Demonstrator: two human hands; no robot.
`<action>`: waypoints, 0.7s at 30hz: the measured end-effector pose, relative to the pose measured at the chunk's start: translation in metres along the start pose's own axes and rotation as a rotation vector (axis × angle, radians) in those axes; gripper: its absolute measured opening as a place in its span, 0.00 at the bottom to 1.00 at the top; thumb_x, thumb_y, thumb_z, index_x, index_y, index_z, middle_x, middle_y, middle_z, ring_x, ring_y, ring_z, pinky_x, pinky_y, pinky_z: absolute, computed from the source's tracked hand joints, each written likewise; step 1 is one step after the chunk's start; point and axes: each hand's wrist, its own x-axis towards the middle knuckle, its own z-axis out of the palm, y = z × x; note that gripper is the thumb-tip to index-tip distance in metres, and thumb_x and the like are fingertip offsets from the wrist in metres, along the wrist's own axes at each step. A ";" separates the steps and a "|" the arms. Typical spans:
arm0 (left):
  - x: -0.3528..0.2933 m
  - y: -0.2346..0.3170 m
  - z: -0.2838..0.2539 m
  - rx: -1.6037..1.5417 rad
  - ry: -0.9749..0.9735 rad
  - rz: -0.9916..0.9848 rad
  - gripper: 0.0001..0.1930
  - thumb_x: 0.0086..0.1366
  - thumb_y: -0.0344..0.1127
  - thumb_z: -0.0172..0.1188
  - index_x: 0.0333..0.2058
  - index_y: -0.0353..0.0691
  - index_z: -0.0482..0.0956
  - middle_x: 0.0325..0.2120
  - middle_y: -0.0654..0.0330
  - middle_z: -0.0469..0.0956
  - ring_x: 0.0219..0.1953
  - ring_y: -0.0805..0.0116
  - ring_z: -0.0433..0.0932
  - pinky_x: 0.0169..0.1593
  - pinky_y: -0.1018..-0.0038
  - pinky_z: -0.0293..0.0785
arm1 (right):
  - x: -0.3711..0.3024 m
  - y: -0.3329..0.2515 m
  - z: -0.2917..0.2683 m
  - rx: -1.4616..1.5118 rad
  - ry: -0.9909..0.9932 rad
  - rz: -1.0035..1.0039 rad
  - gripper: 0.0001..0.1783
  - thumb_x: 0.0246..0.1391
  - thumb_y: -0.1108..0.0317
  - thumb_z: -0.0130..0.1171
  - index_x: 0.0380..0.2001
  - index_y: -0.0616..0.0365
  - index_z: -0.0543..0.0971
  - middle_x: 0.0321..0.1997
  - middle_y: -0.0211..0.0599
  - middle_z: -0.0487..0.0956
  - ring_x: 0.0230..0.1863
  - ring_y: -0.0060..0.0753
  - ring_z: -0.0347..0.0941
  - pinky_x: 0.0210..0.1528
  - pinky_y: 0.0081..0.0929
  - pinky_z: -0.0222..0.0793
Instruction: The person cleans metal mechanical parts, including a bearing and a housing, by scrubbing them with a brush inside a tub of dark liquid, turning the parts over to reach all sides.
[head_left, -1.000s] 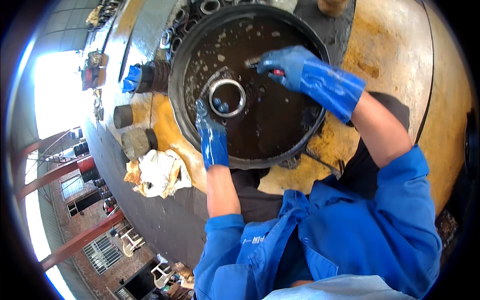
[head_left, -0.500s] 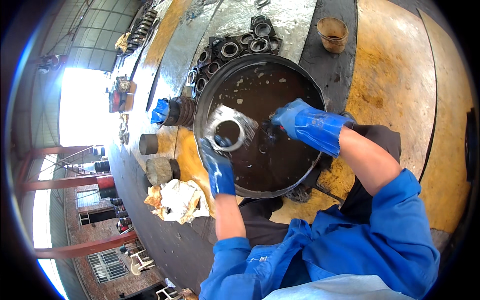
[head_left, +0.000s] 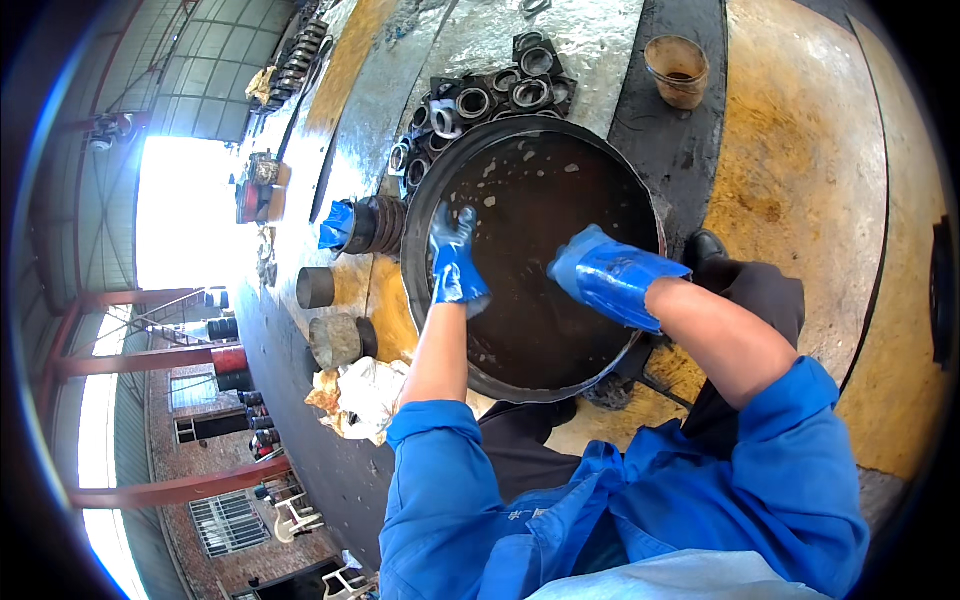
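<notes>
A large round black tub of dark brown liquid stands in front of me. My left hand, in a wet blue rubber glove, is over the tub's left side, holding nothing, with its fingers apart. Over the right half of the liquid is my right hand, also gloved in blue. Its fingers look curled and point down to the liquid; whatever they hold is hidden. Just beyond the far left rim lies a shiny metal ring-shaped part, on a pile of dark ring-shaped metal parts.
A stained bucket stands at the far right. Left of the tub are a stack of ribbed rings, a dark cylinder, a dirty can and white rags. My shoe is beside the tub's right rim.
The metal ring part has left my left hand, which is now open; a similar shiny part now lies on the pile. My right hand remains over the liquid, slightly lower.
</notes>
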 end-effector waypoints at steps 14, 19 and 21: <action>0.015 0.014 0.025 0.474 -0.200 -0.212 0.43 0.60 0.53 0.70 0.65 0.30 0.66 0.59 0.36 0.74 0.61 0.45 0.75 0.61 0.59 0.72 | -0.003 -0.018 0.010 0.073 0.128 -0.049 0.15 0.49 0.72 0.63 0.42 0.60 0.86 0.38 0.49 0.86 0.42 0.51 0.85 0.44 0.46 0.77; 0.035 -0.014 0.060 0.428 -0.341 -0.326 0.28 0.60 0.44 0.70 0.49 0.24 0.76 0.39 0.41 0.82 0.40 0.53 0.83 0.42 0.58 0.78 | -0.017 -0.015 0.016 -0.047 0.252 -0.070 0.12 0.46 0.73 0.63 0.35 0.60 0.87 0.35 0.48 0.86 0.39 0.49 0.85 0.40 0.43 0.75; 0.044 -0.021 0.052 0.502 -0.433 -0.396 0.30 0.58 0.43 0.72 0.51 0.25 0.76 0.49 0.36 0.81 0.52 0.42 0.81 0.51 0.58 0.78 | -0.031 -0.021 0.000 0.007 0.272 -0.100 0.10 0.46 0.72 0.64 0.34 0.60 0.87 0.35 0.47 0.86 0.39 0.47 0.85 0.40 0.42 0.75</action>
